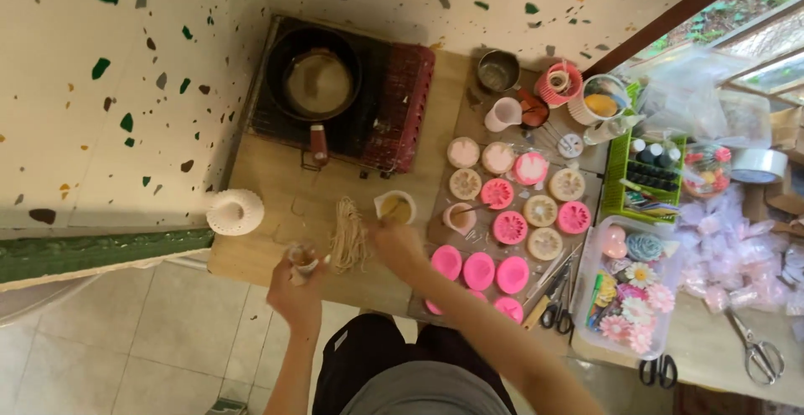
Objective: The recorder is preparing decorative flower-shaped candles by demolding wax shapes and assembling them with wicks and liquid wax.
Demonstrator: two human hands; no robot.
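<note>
My left hand (295, 291) was raised over the near edge of the wooden worktop (268, 172), forearm coming straight up from below, wrist slightly bent. Its fingers were curled around a small pale cup (302, 260), which sat clenched in my grip just above the worktop's edge. My right arm stretched diagonally from lower right toward the middle, elbow low and the hand (397, 244) turned palm down. Those fingers were bunched at the rim of a small cup of yellowish liquid (395, 208); whether they pinched something thin there I could not tell. Between my two hands lay a bundle of pale strings (348, 235), just beside the right fingers. To the left of my left fingers stood a white ribbed mould (235, 211). Beyond both hands, farther away from me, a dark pan (316, 76) rested on a stove (402, 105). To the right of my right fingers were pink moulds (479, 270) and round flower-shaped pieces (540, 210), with scissors (559, 308) near them.
</note>
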